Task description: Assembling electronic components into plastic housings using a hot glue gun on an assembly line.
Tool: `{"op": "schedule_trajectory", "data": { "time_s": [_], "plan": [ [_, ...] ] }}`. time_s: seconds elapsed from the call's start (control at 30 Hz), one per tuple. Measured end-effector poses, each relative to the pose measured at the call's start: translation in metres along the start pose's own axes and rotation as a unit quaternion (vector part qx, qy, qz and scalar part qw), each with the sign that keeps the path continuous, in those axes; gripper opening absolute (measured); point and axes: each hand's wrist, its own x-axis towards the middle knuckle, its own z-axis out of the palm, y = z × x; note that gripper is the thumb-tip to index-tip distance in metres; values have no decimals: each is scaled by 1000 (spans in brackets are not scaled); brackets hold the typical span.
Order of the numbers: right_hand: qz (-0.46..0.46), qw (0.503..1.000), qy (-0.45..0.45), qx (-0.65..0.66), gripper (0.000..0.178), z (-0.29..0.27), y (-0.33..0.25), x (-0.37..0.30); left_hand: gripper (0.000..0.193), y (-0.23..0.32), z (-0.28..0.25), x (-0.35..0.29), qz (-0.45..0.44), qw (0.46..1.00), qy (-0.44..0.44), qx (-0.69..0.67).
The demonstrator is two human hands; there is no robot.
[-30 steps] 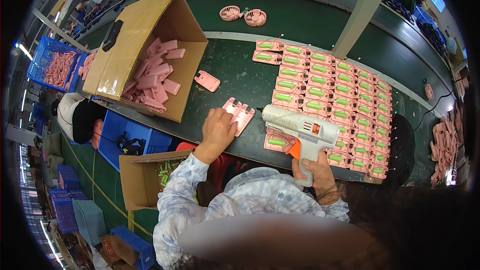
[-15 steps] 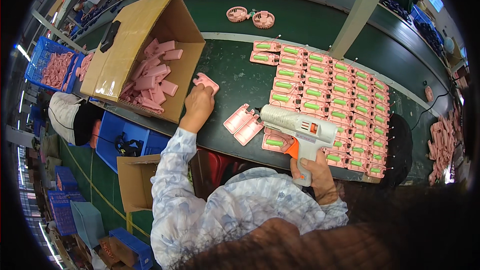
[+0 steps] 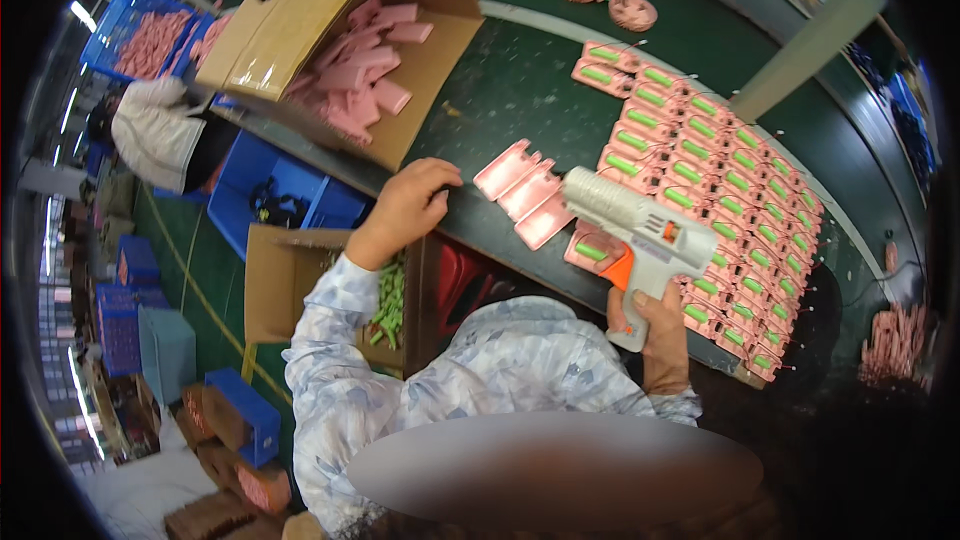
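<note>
My right hand (image 3: 655,330) grips a white hot glue gun (image 3: 665,235) by its handle, near the orange trigger. The gun's barrel points left, its tip beside three pink plastic half-shells (image 3: 530,192) lying in a row on the dark green table. My left hand (image 3: 405,208) hovers at the table's front edge, left of these shells. Its fingers are loosely curled, the thumb apart from them, and nothing shows in its grasp. Below that hand, an open carton (image 3: 278,285) contains green cylindrical battery cells (image 3: 388,308).
Rows of pink shells with green cells and wires (image 3: 690,170) cover the table's right side. A tipped cardboard box (image 3: 440,70) of pink parts stands at left. Two round pink fan parts (image 3: 632,12) lie beyond. A pale post (image 3: 810,45) rises behind the rows.
My left hand has let go of a pink shell, now lying with the other two, and moved back to the table edge. The head view has shifted; the right hand still holds the glue gun.
</note>
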Motion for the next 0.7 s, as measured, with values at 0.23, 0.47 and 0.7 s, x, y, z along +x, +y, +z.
{"op": "schedule_trajectory", "data": {
  "time_s": [0.23,0.47,0.7],
  "plan": [
    [-19,999,-50,6,58,16,-12,16,13,-31,-78,-100,-401,808,-410,-139],
    [-17,999,-47,3,57,29,-15,10,93,-175,38,-271,-402,777,-476,93],
    [-28,999,31,-9,48,26,-9,4,116,-189,142,-296,-549,741,-385,52]
  ]
}}
